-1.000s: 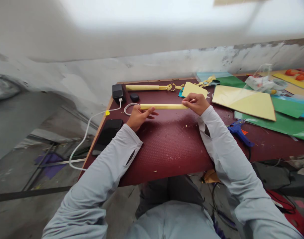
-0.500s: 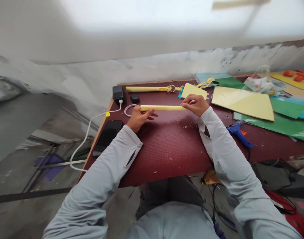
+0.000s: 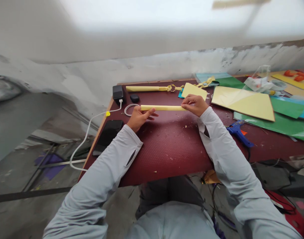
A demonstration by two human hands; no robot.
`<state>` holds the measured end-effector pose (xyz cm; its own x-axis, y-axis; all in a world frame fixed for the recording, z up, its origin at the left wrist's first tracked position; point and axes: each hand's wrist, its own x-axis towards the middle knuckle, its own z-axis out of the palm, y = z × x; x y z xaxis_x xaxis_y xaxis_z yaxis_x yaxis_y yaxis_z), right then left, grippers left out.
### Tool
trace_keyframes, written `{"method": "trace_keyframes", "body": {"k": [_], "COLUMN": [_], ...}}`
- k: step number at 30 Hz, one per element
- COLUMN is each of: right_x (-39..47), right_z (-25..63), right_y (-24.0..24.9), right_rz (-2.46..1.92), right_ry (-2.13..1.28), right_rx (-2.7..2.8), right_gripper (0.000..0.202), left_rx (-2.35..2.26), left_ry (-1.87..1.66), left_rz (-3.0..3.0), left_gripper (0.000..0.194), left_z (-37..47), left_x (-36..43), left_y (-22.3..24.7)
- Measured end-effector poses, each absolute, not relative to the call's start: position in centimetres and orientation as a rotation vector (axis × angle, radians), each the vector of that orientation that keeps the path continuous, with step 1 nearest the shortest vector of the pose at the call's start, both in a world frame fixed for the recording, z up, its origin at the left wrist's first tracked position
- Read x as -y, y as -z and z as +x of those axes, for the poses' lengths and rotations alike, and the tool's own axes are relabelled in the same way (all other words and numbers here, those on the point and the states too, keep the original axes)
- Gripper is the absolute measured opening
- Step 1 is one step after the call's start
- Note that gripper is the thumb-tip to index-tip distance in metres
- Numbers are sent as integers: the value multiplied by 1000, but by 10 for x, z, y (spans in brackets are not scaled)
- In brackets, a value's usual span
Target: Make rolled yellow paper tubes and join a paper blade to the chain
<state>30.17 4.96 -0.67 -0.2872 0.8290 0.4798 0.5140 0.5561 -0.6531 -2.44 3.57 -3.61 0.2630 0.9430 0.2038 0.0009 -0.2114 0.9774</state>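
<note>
A rolled yellow paper tube point(image 3: 164, 108) lies level between my two hands, just above the dark red table point(image 3: 164, 146). My left hand point(image 3: 140, 117) grips its left end, thumb on the near side, with other fingers reaching underneath. At the other end, my right hand point(image 3: 195, 104) pinches the paper between thumb and fingertips, hiding that tip. Behind it, a second yellow paper roll point(image 3: 143, 89) lies along the back, its right end meeting a yellow paper chain point(image 3: 176, 88). A small yellow paper sheet point(image 3: 193, 90) sits just beyond my right hand.
On the left are a black charger point(image 3: 117, 93) with a white cable point(image 3: 88, 127), a small black case point(image 3: 134, 98) and a black phone point(image 3: 108, 134). To the right lie a blue glue gun point(image 3: 240, 133), a large yellow sheet point(image 3: 243, 102) and green sheets point(image 3: 288, 108).
</note>
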Motion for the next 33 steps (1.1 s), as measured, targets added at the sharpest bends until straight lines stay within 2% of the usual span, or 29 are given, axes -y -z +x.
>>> {"method": "trace_keyframes", "body": {"k": [21, 28, 33], "right_x": [-56, -60, -55], "right_z": [302, 302, 298], "right_y": [15, 23, 14], "right_rz": [-1114, -1134, -1088], "right_ry": [-431, -492, -499], "right_rx": [2071, 2047, 2002], "right_gripper": [16, 19, 29], "left_rx": [-928, -934, -945], "left_ry": [-1106, -1115, -1110], "left_rz": [1516, 1506, 1513], "left_gripper": [57, 59, 59], "left_z": [-25, -26, -25], "left_x": [-39, -41, -43], "left_y": [43, 45, 47]}}
